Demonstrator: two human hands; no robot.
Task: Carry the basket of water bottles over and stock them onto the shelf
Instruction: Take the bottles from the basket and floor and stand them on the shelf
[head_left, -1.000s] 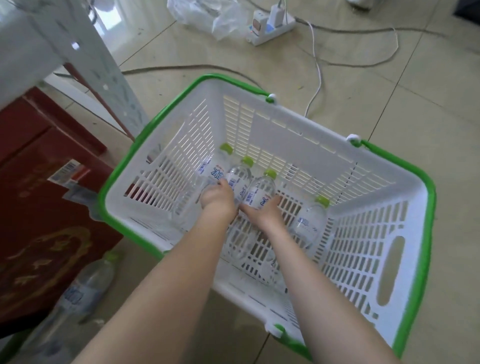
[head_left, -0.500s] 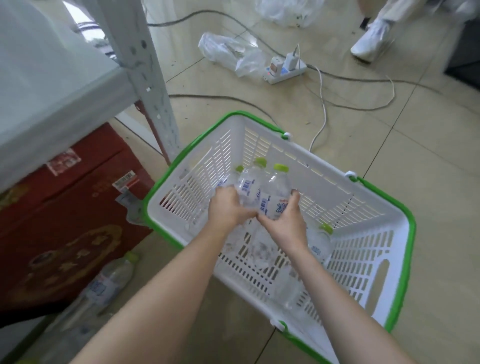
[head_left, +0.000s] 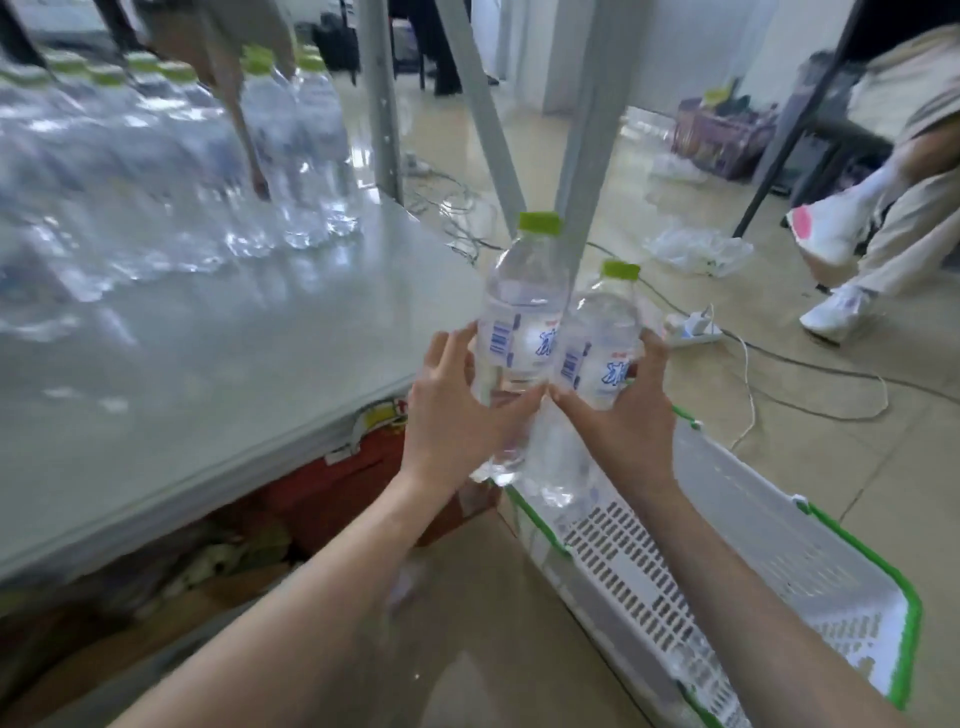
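My left hand (head_left: 457, 410) grips a clear water bottle (head_left: 522, 312) with a green cap, held upright in the air. My right hand (head_left: 626, 415) grips a second bottle (head_left: 602, 338) of the same kind, right beside the first. Both bottles hang just off the right edge of the grey shelf board (head_left: 208, 353). A blurred row of several bottles (head_left: 171, 156) stands at the back of that shelf. The white basket with a green rim (head_left: 779, 561) sits on the floor below my right arm; one more bottle (head_left: 696, 670) lies in it.
Grey shelf uprights (head_left: 382, 98) rise behind the board. Red boxes (head_left: 337, 483) sit under the shelf. Another person's hand (head_left: 257, 182) reaches among the shelf bottles, and someone's legs and white shoes (head_left: 836, 312) are at the right. A power strip (head_left: 693, 327) and cables lie on the tiled floor.
Both hands lifted two bottles out of the basket and up to shelf height. The view tilted up from the basket to the shelf top.
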